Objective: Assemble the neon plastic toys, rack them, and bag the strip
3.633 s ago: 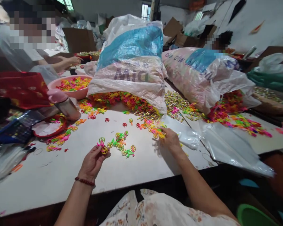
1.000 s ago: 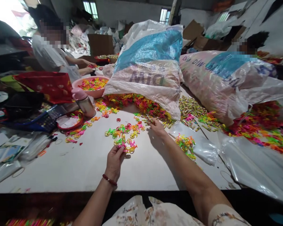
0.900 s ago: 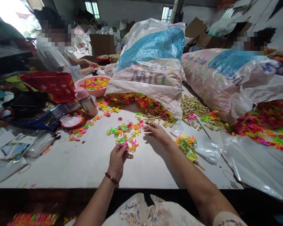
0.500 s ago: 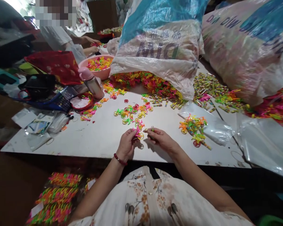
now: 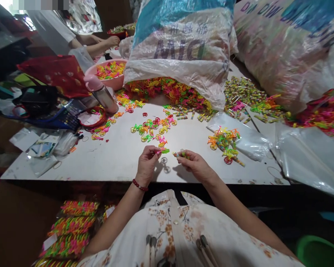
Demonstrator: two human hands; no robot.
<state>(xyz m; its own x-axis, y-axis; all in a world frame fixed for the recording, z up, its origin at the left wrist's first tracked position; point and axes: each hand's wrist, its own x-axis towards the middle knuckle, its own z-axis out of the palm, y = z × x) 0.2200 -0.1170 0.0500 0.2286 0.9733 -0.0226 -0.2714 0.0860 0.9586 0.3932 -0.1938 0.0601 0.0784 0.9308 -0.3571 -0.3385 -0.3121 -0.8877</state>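
My left hand (image 5: 147, 165), with a red bead bracelet at the wrist, pinches a small pink and green plastic piece (image 5: 164, 151) above the white table (image 5: 100, 159). To its right my right hand (image 5: 193, 163) is closed on a small patterned tube (image 5: 176, 154); something green and yellow shows among its fingers. The two hands are a little apart. Beyond them lie several colourful toy bicycles (image 5: 149, 128). A heap of bicycles and tubes (image 5: 225, 142) rests to the right, beside a clear plastic bag (image 5: 249, 144).
A big sack (image 5: 180, 44) spills coloured pieces at the back. Small tubes (image 5: 242, 92) are heaped to its right. At left stand a pink bottle (image 5: 101, 94), a pink basin (image 5: 91, 70) and a blue basket (image 5: 58, 120). Another person's hands (image 5: 111, 41) show behind.
The pink piece in my left hand has turned and now shows a green part towards my right hand. The whole view has shifted slightly, and the other person's hands have moved.
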